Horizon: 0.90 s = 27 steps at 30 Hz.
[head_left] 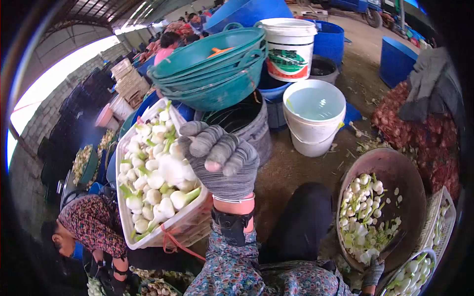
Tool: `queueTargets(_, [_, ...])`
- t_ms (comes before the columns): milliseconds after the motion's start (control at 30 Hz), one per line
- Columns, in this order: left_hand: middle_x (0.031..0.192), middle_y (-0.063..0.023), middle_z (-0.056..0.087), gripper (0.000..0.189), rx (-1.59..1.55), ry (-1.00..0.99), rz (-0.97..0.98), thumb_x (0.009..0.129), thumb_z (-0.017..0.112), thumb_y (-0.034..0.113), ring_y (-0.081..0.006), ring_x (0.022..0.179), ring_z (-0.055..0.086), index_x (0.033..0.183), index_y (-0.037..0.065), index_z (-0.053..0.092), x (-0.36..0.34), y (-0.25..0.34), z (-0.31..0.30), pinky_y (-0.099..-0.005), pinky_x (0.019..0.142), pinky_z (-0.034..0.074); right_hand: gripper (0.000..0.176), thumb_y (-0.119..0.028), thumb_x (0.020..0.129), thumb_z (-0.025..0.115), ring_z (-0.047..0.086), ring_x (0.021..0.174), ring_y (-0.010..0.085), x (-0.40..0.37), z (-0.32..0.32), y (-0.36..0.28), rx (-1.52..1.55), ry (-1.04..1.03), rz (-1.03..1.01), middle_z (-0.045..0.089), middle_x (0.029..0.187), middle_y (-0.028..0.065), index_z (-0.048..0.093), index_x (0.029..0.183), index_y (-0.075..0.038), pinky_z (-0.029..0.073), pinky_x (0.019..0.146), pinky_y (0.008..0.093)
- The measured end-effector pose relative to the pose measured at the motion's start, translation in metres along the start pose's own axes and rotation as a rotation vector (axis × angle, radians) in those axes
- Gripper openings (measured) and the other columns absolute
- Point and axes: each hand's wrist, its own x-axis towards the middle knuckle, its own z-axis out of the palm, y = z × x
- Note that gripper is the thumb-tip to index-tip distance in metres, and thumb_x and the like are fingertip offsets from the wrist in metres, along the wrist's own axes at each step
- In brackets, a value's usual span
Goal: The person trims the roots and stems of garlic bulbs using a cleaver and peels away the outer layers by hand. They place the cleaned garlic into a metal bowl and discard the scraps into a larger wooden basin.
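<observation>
My left hand (219, 155), in a grey striped glove, is raised beside a white basket (173, 237) heaped with peeled garlic bulbs (154, 178). Its fingers are curled in; whatever they may hold is hidden. A blurred white bulb (170, 170) shows just left of it, over the heap. At the lower right, my right hand (374, 271), also gloved, is closed on a knife (393, 244) whose dark blade lies over the rim of a wide brown basin (395, 165). Loose cloves and peelings (363, 212) lie in that basin.
Stacked green tubs (212, 74), a white bucket (316, 111) and a grey bucket (256, 121) stand ahead. Red net sacks (419, 128) are at right, near a white crate (442, 217). A co-worker (94, 222) bends at lower left.
</observation>
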Motion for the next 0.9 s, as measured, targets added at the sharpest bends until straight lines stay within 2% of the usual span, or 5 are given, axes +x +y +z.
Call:
queueTargets(167, [0.079, 0.0007, 0.067, 0.032, 0.141, 0.044, 0.035, 0.099, 0.042, 0.029, -0.0132, 0.062, 0.065, 0.108, 0.007, 0.064, -0.009, 0.012, 0.003, -0.0293, 0.053, 0.055, 0.025, -0.015, 0.086, 0.07, 0.058, 0.075, 0.0146, -0.001, -0.003, 0.005, -0.091, -0.083, -0.064, 0.062, 0.089, -0.0006, 0.061, 0.107, -0.006, 0.048, 0.064, 0.0294])
queueTargets(200, [0.082, 0.001, 0.064, 0.034, 0.119, -0.133, -0.077, 0.099, 0.043, 0.035, -0.0148, 0.068, 0.062, 0.11, 0.009, 0.063, -0.005, 0.014, -0.012, -0.0321, 0.061, 0.053, 0.024, -0.015, 0.086, 0.07, 0.058, 0.075, 0.014, -0.002, -0.004, 0.006, -0.055, -0.072, -0.04, 0.062, 0.088, -0.0009, 0.062, 0.107, -0.006, 0.048, 0.064, 0.0293])
queueTargets(333, [0.096, -0.0053, 0.061, 0.045, 0.059, 0.087, -0.318, 0.096, 0.046, 0.047, -0.0211, 0.083, 0.055, 0.117, 0.01, 0.059, -0.019, -0.032, -0.038, -0.0401, 0.079, 0.044, 0.031, -0.011, 0.083, 0.071, 0.059, 0.08, 0.0145, -0.014, 0.005, 0.002, -0.285, -0.016, 0.052, 0.064, 0.093, 0.0024, 0.061, 0.111, -0.002, 0.05, 0.067, 0.0291])
queueTargets(567, [0.104, -0.0163, 0.066, 0.047, -0.048, 0.337, -0.888, 0.098, 0.047, 0.044, -0.029, 0.094, 0.063, 0.116, 0.003, 0.062, -0.037, -0.212, -0.09, -0.0443, 0.085, 0.049, 0.034, -0.03, 0.085, 0.073, 0.05, 0.066, 0.0119, -0.076, 0.019, -0.103, -0.767, -0.346, 0.195, 0.062, 0.073, 0.0013, 0.066, 0.102, -0.001, 0.047, 0.063, 0.0334])
queueTargets(900, [0.097, -0.0093, 0.069, 0.029, 0.694, 0.393, -1.72, 0.096, 0.054, 0.033, -0.0209, 0.08, 0.067, 0.106, 0.008, 0.064, -0.268, -0.432, -0.23, -0.0354, 0.068, 0.059, 0.046, -0.04, 0.082, 0.073, 0.064, 0.077, 0.0383, -0.068, -0.027, -0.05, -0.565, 0.114, 0.133, 0.066, 0.083, 0.021, 0.062, 0.101, 0.0, 0.051, 0.069, 0.0416])
